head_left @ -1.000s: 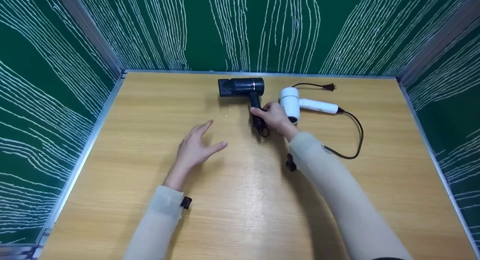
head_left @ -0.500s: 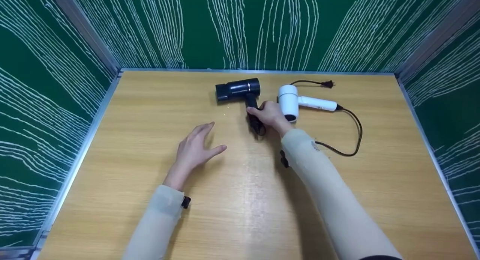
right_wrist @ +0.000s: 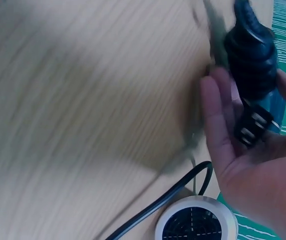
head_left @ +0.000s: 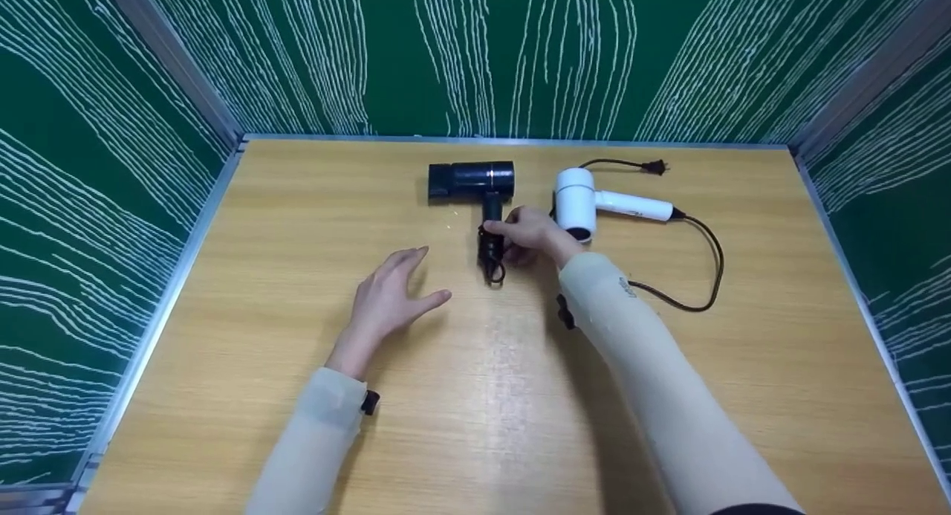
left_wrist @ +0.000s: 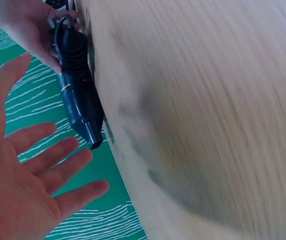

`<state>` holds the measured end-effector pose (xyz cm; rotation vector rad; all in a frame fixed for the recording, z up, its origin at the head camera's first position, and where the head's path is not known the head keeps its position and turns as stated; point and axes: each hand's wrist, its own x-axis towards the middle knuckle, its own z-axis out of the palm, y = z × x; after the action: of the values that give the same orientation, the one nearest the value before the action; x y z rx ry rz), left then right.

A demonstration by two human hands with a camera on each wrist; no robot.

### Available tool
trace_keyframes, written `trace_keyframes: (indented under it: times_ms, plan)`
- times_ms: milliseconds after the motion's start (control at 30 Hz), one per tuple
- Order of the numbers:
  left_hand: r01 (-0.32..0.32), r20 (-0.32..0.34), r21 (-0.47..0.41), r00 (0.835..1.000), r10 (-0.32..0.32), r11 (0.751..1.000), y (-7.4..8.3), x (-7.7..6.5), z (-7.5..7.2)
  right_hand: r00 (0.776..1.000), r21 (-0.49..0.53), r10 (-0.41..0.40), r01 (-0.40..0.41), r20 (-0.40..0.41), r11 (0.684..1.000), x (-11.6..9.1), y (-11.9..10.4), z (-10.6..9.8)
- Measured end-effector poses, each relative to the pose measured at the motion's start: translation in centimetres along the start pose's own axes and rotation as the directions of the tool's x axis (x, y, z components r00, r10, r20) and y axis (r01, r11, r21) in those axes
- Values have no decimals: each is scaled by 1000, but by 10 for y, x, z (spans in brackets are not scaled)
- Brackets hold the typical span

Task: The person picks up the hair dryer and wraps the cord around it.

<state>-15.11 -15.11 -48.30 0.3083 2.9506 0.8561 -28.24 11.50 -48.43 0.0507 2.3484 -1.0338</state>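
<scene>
A black hair dryer (head_left: 472,180) has its flat nozzle pointing left and its handle pointing toward me, with its cord bundled around the handle. My right hand (head_left: 529,231) grips that handle from the right, thumb on top. In the right wrist view, thumb and fingers lie on either side of the coiled cord (right_wrist: 253,62), with the plug (right_wrist: 253,125) near the palm. My left hand (head_left: 383,296) hovers over the table to the lower left of the dryer, fingers spread and holding nothing. A white hair dryer (head_left: 576,203) lies just beyond my right wrist, its handle to the right.
The white dryer's black cord (head_left: 717,266) loops out to the right and back under my right forearm. Its plug (head_left: 654,167) lies near the back edge. Green panels (head_left: 401,62) with white lines enclose the wooden table (head_left: 260,240) at the back and sides.
The black hair dryer has turned, so its handle now points straight toward me instead of slanting right. My right hand has shifted slightly left with it. The left hand has barely moved.
</scene>
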Motion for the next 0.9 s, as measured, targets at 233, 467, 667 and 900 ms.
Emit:
trace_keyframes:
  times_ms: [233, 467, 667, 900]
  plan:
    - [-14, 3, 9, 1000, 14, 1000, 2, 3, 2, 1000, -87, -28, 27, -10, 996, 4, 1, -6]
    - [-24, -2, 16, 1000, 24, 1000, 3, 6, 4, 998, -182, -57, 52, -20, 982, 8, -3, -11]
    - [-15, 9, 20, 1000, 15, 1000, 3, 7, 6, 994, -252, -101, 86, -45, 964, 9, -6, -14]
    - [-3, 9, 19, 1000, 3, 1000, 4, 9, 5, 989, -297, -129, 104, -67, 949, 6, -7, -20]
